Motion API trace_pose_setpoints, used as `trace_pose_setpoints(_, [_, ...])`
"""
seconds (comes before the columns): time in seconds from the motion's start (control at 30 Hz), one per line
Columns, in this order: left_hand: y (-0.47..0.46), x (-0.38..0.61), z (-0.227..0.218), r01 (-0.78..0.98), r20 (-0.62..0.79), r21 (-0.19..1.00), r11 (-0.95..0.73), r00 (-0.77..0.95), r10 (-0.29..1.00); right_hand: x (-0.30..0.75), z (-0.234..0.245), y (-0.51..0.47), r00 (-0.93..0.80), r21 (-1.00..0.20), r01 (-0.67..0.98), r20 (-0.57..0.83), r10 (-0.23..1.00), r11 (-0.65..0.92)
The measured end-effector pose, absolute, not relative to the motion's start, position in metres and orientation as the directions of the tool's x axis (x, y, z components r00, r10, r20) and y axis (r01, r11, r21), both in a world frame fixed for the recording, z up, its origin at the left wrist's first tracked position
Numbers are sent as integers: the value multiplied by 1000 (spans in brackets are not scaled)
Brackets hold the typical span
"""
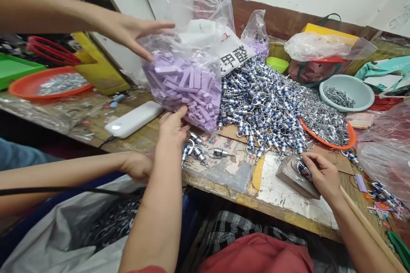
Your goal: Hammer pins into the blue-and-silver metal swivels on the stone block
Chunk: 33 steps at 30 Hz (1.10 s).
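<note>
My left hand (173, 127) grips the lower edge of a clear plastic bag (185, 83) full of purple strips, thumb against its side. A co-worker's hand (131, 36) with spread fingers touches the same bag near its top. At the right, my right hand (323, 175) pinches a blue-and-silver keychain (303, 168) over a grey metal block (296, 179). A small metal tag lies on the block. Behind the block rises a large heap of similar keychains (259, 98). A few loose ones (196, 150) lie beside my left hand.
An orange tray (351, 138) of small metal chains and tags and a pale bowl (365, 98) of metal parts stand at the right. A white elongated device (134, 119) lies left of the bag. Another co-worker's hand (137, 166) is above a sack (64, 226) below the table edge.
</note>
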<state>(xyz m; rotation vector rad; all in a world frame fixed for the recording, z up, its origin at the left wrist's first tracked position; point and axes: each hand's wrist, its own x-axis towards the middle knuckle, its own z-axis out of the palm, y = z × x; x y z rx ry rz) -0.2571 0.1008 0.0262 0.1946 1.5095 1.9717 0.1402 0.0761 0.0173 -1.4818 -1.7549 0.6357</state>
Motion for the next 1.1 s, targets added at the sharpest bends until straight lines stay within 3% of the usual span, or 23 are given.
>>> trace_pose_setpoints(0.27, [87, -226, 38, -526, -297, 803, -279, -760, 578, 138, 18, 73, -13, -787, 593, 199, 980, 167])
trace_pose_setpoints(0.4, [91, -221, 31, -530, -308, 771, -353, -796, 522, 139, 18, 74, -16, -785, 596, 196, 981, 166])
trace_pose_setpoints(0.67, [129, -198, 37, -431, -200, 833, -348, -821, 535, 141, 18, 74, 3, -793, 592, 179, 984, 142])
trace_pose_setpoints(0.87, [148, -178, 59, -114, 79, 933, -341, -859, 505, 142, 14, 74, 9, -797, 588, 179, 984, 139])
trace_pose_setpoints(0.97, [143, -174, 63, 179, 295, 948, -265, -808, 510, 141, 14, 73, 12, -797, 588, 176, 984, 135])
trace_pose_setpoints(1.03, [137, -173, 64, 468, 442, 878, -103, -707, 552, 141, 15, 73, -1, -780, 604, 206, 979, 165])
trace_pose_setpoints(1.1, [132, -174, 66, 668, 490, 740, 74, -612, 621, 140, 16, 73, -12, -760, 620, 238, 971, 195])
